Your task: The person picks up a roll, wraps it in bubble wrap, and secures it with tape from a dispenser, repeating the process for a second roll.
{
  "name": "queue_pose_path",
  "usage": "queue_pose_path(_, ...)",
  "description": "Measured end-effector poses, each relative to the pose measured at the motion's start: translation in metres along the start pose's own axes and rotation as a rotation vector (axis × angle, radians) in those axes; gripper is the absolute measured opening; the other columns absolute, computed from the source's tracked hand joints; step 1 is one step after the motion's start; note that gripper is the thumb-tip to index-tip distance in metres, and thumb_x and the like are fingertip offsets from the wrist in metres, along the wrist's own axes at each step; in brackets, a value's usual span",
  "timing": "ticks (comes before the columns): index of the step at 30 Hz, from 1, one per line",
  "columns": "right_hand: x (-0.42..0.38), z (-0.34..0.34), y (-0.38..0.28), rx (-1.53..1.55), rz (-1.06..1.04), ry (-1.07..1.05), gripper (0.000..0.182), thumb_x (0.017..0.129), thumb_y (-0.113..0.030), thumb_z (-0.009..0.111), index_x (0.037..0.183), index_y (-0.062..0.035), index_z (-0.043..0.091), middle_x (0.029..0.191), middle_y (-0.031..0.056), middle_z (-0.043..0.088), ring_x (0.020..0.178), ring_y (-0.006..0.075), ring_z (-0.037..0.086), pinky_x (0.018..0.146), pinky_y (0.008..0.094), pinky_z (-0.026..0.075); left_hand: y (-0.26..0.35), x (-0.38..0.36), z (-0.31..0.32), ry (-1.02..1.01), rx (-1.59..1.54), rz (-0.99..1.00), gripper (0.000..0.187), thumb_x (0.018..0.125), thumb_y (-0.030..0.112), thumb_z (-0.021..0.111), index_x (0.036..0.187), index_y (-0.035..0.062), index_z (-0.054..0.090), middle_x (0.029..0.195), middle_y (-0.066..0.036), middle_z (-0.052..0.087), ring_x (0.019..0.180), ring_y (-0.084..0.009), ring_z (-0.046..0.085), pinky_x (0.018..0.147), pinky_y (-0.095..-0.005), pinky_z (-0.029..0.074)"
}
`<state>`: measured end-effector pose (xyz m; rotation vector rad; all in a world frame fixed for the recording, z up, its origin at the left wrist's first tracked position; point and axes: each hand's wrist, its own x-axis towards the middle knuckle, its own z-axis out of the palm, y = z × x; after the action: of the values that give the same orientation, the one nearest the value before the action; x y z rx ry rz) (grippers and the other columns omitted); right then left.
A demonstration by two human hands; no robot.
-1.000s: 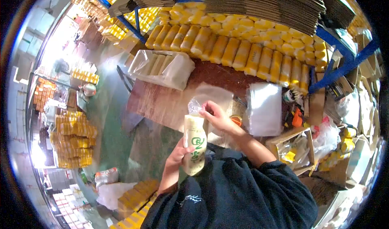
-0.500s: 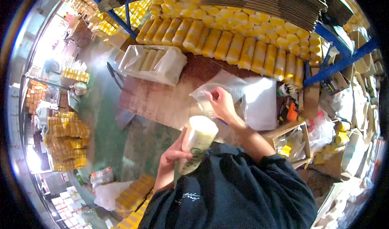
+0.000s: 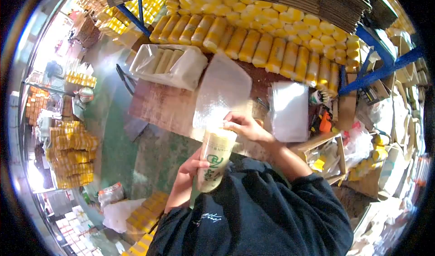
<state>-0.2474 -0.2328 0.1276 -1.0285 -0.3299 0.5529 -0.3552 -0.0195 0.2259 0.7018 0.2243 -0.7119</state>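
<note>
A pale, wrapped cylindrical pack (image 3: 212, 165) with green print stands tilted in front of my dark shirt. My left hand (image 3: 192, 166) is wrapped round its left side. At the pack's top end, my right hand (image 3: 242, 125) pinches the near edge of a clear plastic bag (image 3: 224, 81). The bag spreads away over the table (image 3: 165, 104), and glare hides part of its near end. A stack of clear plastic sheets (image 3: 290, 111) lies to the right of the bag.
A white-lined box (image 3: 188, 70) holding pale rolls is at the table's back left. Behind runs a row of yellow-and-white packs (image 3: 235, 44) under stacked cardboard (image 3: 299, 0). An open carton (image 3: 342, 156) stands at right, near blue shelf posts (image 3: 376, 77).
My right hand has come nearer and left, bringing the bag's edge to the top of the pack. The bag now stretches out lengthwise. My left hand still holds the pack.
</note>
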Motion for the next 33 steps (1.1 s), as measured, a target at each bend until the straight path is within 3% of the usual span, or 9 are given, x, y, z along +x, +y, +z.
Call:
queue_pose_path(7, -0.025, 0.017, -0.047, -0.687, -0.268, 0.086, 0.011, 0.098, -0.016, 0.068, 0.099, -0.0054, 0.065, 0.085, 0.0032, 0.062, 0.076, 0.0123, 0.055, 0.07, 0.0282, 0.048, -0.003, 0.007, 0.011, 0.103, 0.044, 0.061, 0.086, 0.077, 0.014, 0.064, 0.156, 0.0006, 0.032, 0.141, -0.016, 0.055, 0.128, -0.0265, 0.056, 0.11, -0.0373, 0.044)
queue_pose_path(11, -0.042, 0.03, -0.049, -1.087, -0.301, -0.19, 0.01, 0.092, -0.017, 0.067, 0.098, -0.009, 0.068, 0.089, 0.0102, 0.068, 0.087, 0.0338, 0.065, 0.076, 0.0437, 0.051, -0.013, 0.006, 0.007, 0.2, -0.087, 0.096, 0.074, 0.087, 0.013, 0.06, 0.155, 0.0014, 0.033, 0.146, -0.015, 0.051, 0.131, -0.0263, 0.054, 0.113, -0.0396, 0.042)
queue_pose_path(14, -0.045, 0.035, -0.026, -0.762, -0.254, -0.173, 0.021, 0.093, -0.027, 0.072, 0.1, -0.0084, 0.067, 0.083, 0.0073, 0.064, 0.082, 0.0241, 0.064, 0.074, 0.0381, 0.05, -0.032, 0.012, -0.044, 0.11, -0.098, 0.101, 0.067, 0.094, 0.015, 0.056, 0.155, 0.0004, 0.033, 0.149, -0.016, 0.05, 0.135, -0.0278, 0.051, 0.115, -0.0415, 0.04)
queue_pose_path(16, -0.054, 0.016, 0.028, -0.366, 0.224, 0.377, 0.026, 0.096, -0.029, 0.072, 0.103, -0.0048, 0.065, 0.084, 0.0048, 0.061, 0.077, 0.0145, 0.057, 0.069, 0.0324, 0.047, -0.038, 0.017, -0.062, 0.068, -0.053, 0.086, 0.066, 0.095, 0.015, 0.056, 0.154, 0.0001, 0.034, 0.148, -0.016, 0.05, 0.134, -0.028, 0.052, 0.114, -0.0416, 0.041)
queue_pose_path(17, -0.05, -0.001, 0.072, -0.5, -0.105, 0.618, 0.027, 0.099, -0.027, 0.069, 0.105, -0.0013, 0.063, 0.087, 0.0016, 0.059, 0.076, 0.0105, 0.049, 0.064, 0.0296, 0.042, -0.04, 0.019, -0.065, 0.07, -0.039, 0.07, 0.065, 0.095, 0.016, 0.057, 0.154, -0.0001, 0.035, 0.148, -0.016, 0.05, 0.133, -0.028, 0.053, 0.114, -0.0417, 0.042)
queue_pose_path(18, -0.045, 0.0, 0.061, -0.576, 0.325, 0.681, 0.031, 0.098, -0.025, 0.07, 0.114, 0.001, 0.062, 0.1, 0.0049, 0.066, 0.085, 0.0133, 0.058, 0.072, 0.0309, 0.049, -0.041, 0.021, -0.067, 0.079, -0.03, 0.059, 0.064, 0.095, 0.016, 0.057, 0.153, -0.0002, 0.036, 0.148, -0.016, 0.05, 0.133, -0.0281, 0.053, 0.113, -0.0417, 0.042)
queue_pose_path(20, -0.028, 0.007, 0.048, 0.444, 0.149, 0.35, 0.04, 0.096, -0.021, 0.07, 0.129, 0.0002, 0.059, 0.115, 0.0092, 0.069, 0.102, 0.0177, 0.065, 0.087, 0.0339, 0.055, -0.042, 0.023, -0.07, 0.097, -0.019, 0.03, 0.063, 0.096, 0.017, 0.058, 0.152, -0.0006, 0.037, 0.148, -0.016, 0.051, 0.132, -0.0283, 0.054, 0.112, -0.0418, 0.043)
queue_pose_path(23, -0.015, 0.029, 0.03, 0.663, 0.081, 0.13, 0.062, 0.094, -0.023, 0.073, 0.145, 0.0015, 0.046, 0.139, 0.0151, 0.06, 0.128, 0.026, 0.058, 0.108, 0.0403, 0.049, -0.046, 0.016, -0.079, 0.159, -0.022, 0.011, 0.061, 0.097, 0.018, 0.059, 0.151, -0.001, 0.039, 0.147, -0.017, 0.051, 0.13, -0.0285, 0.056, 0.111, -0.042, 0.045)
queue_pose_path(33, -0.035, 0.025, 0.176, -0.005, 0.667, -0.194, 0.066, 0.097, -0.034, 0.069, 0.146, 0.0039, 0.046, 0.14, 0.0115, 0.058, 0.13, 0.0237, 0.051, 0.114, 0.0386, 0.036, -0.036, -0.016, -0.212, -0.131, 0.078, 0.294, 0.097, 0.09, 0.065, 0.066, 0.158, 0.004, 0.033, 0.164, -0.016, 0.031, 0.147, -0.037, 0.037, 0.118, -0.0551, 0.031)
